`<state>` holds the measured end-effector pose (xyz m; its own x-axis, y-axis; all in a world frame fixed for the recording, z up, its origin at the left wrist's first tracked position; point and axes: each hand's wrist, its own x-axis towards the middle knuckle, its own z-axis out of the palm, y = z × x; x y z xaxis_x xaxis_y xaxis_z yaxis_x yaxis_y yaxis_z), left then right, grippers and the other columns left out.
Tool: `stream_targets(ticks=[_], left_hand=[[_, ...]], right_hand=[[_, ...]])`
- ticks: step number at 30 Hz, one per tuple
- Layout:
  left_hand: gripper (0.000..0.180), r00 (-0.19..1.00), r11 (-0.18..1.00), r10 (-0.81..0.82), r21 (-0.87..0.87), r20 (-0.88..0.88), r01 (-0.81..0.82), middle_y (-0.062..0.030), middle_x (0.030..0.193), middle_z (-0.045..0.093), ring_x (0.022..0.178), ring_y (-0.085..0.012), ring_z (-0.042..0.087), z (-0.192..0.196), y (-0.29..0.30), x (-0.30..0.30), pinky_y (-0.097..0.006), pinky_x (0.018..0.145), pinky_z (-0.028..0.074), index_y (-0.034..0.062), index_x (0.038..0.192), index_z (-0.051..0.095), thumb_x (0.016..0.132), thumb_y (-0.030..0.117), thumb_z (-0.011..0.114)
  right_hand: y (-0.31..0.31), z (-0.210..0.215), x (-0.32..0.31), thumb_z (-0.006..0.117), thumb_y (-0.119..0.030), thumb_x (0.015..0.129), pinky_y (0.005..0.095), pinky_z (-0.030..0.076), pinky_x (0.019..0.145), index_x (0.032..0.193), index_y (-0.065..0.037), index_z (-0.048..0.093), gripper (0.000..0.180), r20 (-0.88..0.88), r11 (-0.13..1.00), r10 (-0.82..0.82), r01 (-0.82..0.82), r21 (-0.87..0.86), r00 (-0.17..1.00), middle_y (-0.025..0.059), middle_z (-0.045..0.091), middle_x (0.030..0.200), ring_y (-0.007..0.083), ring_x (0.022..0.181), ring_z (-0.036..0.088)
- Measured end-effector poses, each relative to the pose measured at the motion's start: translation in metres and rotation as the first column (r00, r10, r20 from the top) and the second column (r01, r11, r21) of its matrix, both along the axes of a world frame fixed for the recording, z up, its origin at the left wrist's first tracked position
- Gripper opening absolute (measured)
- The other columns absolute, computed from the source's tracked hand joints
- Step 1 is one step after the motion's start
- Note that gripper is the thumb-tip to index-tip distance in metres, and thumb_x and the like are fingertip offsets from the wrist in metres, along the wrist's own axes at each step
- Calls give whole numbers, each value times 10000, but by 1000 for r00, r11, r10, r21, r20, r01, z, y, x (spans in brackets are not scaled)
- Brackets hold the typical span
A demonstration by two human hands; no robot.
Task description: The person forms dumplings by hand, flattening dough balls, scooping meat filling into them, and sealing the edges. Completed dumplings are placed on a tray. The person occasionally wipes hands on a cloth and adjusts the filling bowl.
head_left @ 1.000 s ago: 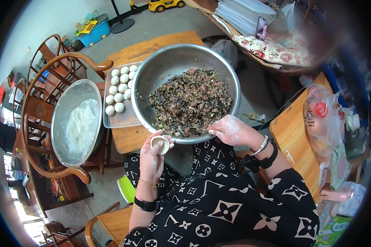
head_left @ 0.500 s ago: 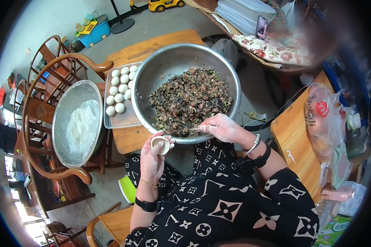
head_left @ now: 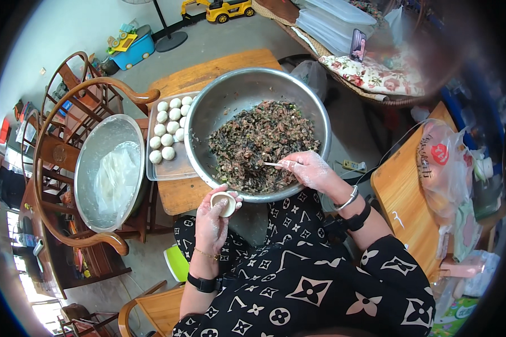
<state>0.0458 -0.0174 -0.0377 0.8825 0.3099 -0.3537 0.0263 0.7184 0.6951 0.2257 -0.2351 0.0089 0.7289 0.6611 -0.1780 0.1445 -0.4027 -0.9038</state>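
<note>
Plainly, the bowl (head_left: pixel 225 101) holds filling (head_left: pixel 264 140); the tray (head_left: pixel 175 167) left of it, balls (head_left: pixel 175 114). Left hand (head_left: pixel 212 220) grips dough (head_left: pixel 227 206); right hand (head_left: pixel 309 170), a utensil (head_left: pixel 271 164).

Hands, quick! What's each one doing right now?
Left hand: holding a small pale dough cup, thumb in its hollow.
Right hand: closed on a thin tool, over the filling in the metal bowl.
</note>
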Motion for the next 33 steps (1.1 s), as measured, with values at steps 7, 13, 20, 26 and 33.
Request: stream_targets(ticks=[7, 13, 20, 26, 33], left_hand=[[330, 1000, 1000, -6, 3, 3, 6, -184, 1083, 675, 1025, -300, 684, 2, 1, 0, -371, 887, 584, -25, 1273, 556, 946, 13, 581], [346, 1000, 1000, -8, -12, 5, 8, -184, 1085, 676, 1024, -300, 684, 1, 1, 1, -374, 898, 579, -20, 1285, 555, 941, 11, 586], [340, 998, 993, -17, -119, 65, 24, -214, 1138, 659, 1103, -325, 653, 5, 5, -1, -409, 964, 552, -27, 1306, 532, 1000, 120, 540], [478, 978, 957, 37, -289, 203, 24, -251, 1286, 601, 1225, -410, 574, 11, 10, 7, -493, 1068, 474, -41, 1365, 472, 1070, 332, 424], [532, 978, 940, 60, -340, 201, 12, -196, 1365, 582, 1264, -347, 559, 20, 3, 14, -507, 1103, 426, -16, 1351, 502, 1077, 422, 372]], right_hand=[[1, 14, -1, 552, -237, 1037, 212, 259, 458, 1082, -22, 713, 272, -202, 995, -56, 72, 72, 978, -93, 423, 584, 21, 487, 336], [2, 15, 2, 567, -253, 1036, 202, 247, 443, 1104, -13, 704, 285, -410, 977, -25, 109, 184, 912, -96, 392, 574, 20, 474, 317], [3, 25, 0, 577, -228, 1031, 201, 250, 430, 1124, 35, 680, 298, -472, 954, 19, 125, 271, 881, -89, 393, 573, 17, 468, 307], [2, 49, -16, 585, -200, 1019, 195, 247, 430, 1124, 0, 710, 258, -441, 952, 134, 8, 307, 887, -93, 421, 559, 8, 457, 318], [18, 55, -36, 613, -136, 986, 276, 501, 673, 1109, 25, 703, 222, -147, 985, 148, -132, 110, 978, 32, 713, 801, 86, 732, 607]])
